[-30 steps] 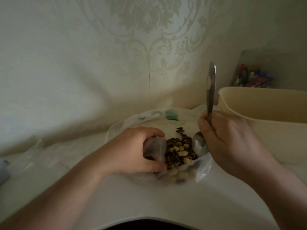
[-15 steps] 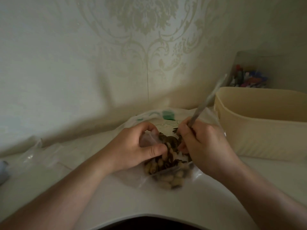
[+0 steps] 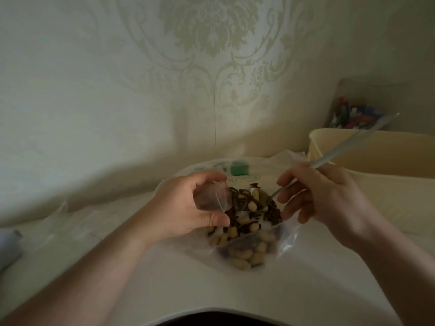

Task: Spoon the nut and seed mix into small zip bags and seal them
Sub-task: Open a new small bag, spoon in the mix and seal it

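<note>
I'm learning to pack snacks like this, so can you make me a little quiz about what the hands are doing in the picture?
1. True or false: the left hand holds the small zip bag.
2. Which hand holds the spoon? A) left B) right C) neither
3. Fill in: the spoon's bowl sits over the nut and seed mix inside the big clear ____.

Key
1. True: its fingers curl round the small bag, just left of the mix.
2. B: the right hand grips the handle, which slants up toward the cream tub.
3. Bag: the large plastic bag lies on the white table.
</note>
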Tool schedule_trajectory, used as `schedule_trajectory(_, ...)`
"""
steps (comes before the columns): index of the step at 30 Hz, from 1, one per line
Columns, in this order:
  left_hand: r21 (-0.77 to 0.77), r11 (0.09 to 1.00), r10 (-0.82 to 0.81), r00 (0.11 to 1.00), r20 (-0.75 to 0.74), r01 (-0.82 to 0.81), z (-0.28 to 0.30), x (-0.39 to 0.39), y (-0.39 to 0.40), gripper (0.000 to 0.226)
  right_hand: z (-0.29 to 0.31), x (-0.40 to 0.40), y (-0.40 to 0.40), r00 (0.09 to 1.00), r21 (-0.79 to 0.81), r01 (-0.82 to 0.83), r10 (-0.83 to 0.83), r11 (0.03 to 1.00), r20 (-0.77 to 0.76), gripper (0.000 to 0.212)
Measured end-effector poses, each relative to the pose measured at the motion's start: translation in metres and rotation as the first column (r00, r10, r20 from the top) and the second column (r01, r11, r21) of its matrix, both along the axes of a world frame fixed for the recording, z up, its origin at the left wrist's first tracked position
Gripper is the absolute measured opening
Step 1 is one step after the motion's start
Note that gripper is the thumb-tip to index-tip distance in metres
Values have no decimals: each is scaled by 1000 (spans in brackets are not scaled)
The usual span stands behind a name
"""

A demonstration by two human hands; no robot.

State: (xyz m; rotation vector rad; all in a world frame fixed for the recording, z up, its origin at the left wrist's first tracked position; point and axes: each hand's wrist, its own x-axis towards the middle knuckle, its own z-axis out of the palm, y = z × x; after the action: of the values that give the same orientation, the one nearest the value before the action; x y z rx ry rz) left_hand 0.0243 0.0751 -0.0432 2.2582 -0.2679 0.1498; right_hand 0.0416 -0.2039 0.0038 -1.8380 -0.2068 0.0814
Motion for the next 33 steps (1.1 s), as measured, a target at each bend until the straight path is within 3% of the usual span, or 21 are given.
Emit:
schedule_trajectory(6,57,997,55,998,8,-55,-2,-2,-4,70,13,-9,0,997,-35,31,-28,999,72,38)
schedule_trajectory(11,-91,990,112,994,16,-110,-2,-5,-18,67,37,-11,2,974,-118,75,-47,990,220,36)
schedule_trajectory(14,-214,967,136,990,-34,-141,-6,-6,-27,72,52,-16,6,967,-190,65,-15,980,256,35)
schedule_trajectory(17,-241,960,138,990,-34,-143,-8,-7,-34,93,63,-23,14,955,-264,56,25,963,295,33)
schedule_trajectory(21,-273,958,94,996,1,-90,-10,-11,-39,93,70,-32,26,930,-420,55,106,906,352,33)
schedule_trajectory(28,-181,976,132,989,71,-117,-12,-8,-41,87,73,-42,35,878,-571,86,209,816,431,42)
schedule_trajectory(33,-96,990,107,994,39,-103,-18,-6,-39,104,62,-41,38,880,-630,84,240,772,411,36)
